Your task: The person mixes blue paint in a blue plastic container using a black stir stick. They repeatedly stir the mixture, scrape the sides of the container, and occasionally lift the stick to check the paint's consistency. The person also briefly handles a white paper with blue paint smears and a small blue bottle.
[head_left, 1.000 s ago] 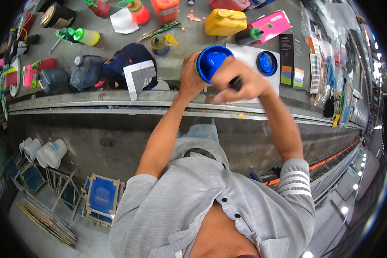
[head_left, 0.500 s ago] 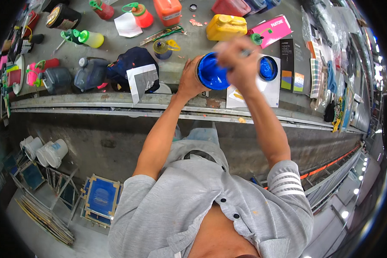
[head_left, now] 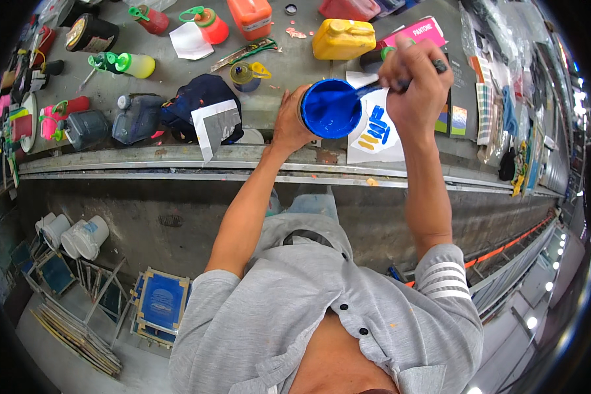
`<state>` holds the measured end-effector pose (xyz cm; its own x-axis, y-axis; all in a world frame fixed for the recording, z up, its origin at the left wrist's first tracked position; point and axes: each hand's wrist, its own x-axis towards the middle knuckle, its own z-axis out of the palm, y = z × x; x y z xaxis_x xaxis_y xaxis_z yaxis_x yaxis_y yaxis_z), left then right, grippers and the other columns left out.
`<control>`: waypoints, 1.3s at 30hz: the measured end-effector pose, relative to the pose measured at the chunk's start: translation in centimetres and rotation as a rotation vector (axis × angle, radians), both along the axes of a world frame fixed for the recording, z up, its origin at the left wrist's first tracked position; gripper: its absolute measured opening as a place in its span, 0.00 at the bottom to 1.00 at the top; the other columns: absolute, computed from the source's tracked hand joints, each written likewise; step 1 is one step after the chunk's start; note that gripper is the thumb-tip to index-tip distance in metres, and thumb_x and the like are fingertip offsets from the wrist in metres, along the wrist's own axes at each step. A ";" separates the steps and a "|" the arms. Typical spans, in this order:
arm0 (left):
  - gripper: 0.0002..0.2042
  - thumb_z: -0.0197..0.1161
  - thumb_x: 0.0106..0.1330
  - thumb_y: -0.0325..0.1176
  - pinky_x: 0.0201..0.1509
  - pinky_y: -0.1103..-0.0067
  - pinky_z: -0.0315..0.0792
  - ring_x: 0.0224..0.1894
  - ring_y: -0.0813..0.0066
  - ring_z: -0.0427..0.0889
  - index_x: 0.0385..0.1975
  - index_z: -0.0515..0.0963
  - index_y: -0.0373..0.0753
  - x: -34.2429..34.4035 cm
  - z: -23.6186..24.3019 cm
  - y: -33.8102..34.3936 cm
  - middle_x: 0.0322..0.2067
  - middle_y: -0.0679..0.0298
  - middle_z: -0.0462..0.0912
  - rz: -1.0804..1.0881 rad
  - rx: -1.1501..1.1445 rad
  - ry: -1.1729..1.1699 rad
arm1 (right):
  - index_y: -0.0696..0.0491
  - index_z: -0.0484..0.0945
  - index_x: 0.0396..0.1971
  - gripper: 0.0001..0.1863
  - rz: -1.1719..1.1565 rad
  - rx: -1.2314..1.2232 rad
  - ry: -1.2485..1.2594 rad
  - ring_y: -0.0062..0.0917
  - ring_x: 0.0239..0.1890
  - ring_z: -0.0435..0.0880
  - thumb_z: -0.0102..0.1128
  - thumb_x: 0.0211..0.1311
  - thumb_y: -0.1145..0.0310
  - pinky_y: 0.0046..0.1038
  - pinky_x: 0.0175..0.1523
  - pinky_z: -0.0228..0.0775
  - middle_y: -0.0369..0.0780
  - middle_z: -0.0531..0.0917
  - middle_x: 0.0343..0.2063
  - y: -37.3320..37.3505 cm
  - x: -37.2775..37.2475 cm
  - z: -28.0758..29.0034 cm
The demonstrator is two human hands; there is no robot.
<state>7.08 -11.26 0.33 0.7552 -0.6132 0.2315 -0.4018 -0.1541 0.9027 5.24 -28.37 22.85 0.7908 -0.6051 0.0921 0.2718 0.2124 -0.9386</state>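
My left hand (head_left: 292,125) is wrapped around the side of an open jar of bright blue paint (head_left: 331,108), tipped so its inside shows. In my right hand (head_left: 417,82), closed in a grip, is a dark-handled spatula (head_left: 369,89). Its blade reaches the jar's right rim; whether the tip touches the paint I cannot tell. Beneath the jar and right hand lies a white sheet of paper (head_left: 391,152) with blue and ochre smears.
A yellow jug (head_left: 343,39) and a pink box (head_left: 423,33) stand beyond my hands. Left of the jar are a small yellow-capped bottle (head_left: 246,75), a dark cloth (head_left: 194,98) and a grey jug (head_left: 136,119). A metal rail (head_left: 295,176) edges the table.
My right hand has moved right, from over the jar to beside it, with the spatula. The paper's smears now show, while the blue-coated round container beside the jar is hidden behind my hand.
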 end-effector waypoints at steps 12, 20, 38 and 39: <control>0.52 0.85 0.33 0.42 0.76 0.48 0.43 0.69 0.61 0.67 0.65 0.67 0.41 2.4 -0.5 1.1 0.65 0.58 0.71 -0.342 0.171 0.025 | 0.52 0.59 0.08 0.26 1.467 -0.332 -0.164 0.27 0.11 0.59 0.72 0.48 0.75 0.31 0.20 0.49 0.34 0.61 0.08 1.5 2.2 -2.7; 0.62 0.87 0.31 0.41 0.78 0.53 0.45 0.73 0.54 0.62 0.72 0.57 0.37 0.2 0.2 2.1 0.69 0.52 0.65 -0.110 0.009 0.179 | 0.51 0.63 0.16 0.15 0.407 0.057 -0.206 0.20 0.12 0.61 0.56 0.60 0.74 0.26 0.18 0.51 0.34 0.62 0.10 -2.6 0.6 0.2; 0.53 0.86 0.29 0.39 0.74 0.48 0.51 0.64 0.55 0.73 0.64 0.64 0.41 0.1 -0.2 -0.6 0.60 0.59 0.75 0.039 0.013 -0.012 | 0.58 0.74 0.17 0.14 0.526 -0.579 0.261 0.23 0.19 0.73 0.64 0.59 0.70 0.27 0.27 0.64 0.37 0.77 0.16 1.6 -3.0 -4.7; 0.53 0.86 0.29 0.39 0.74 0.48 0.51 0.64 0.55 0.73 0.63 0.64 0.41 0.0 -0.2 -0.5 0.60 0.59 0.75 0.054 0.006 -0.021 | 0.56 0.80 0.18 0.11 0.666 -0.531 0.225 0.17 0.21 0.73 0.71 0.55 0.68 0.23 0.26 0.60 0.30 0.77 0.17 0.4 -2.9 -3.7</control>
<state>7.04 -11.76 0.14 0.7823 -0.5731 0.2441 -0.4120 -0.1819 0.8929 2.36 -28.00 19.19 0.9973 0.0666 0.0299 0.0439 -0.2192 -0.9747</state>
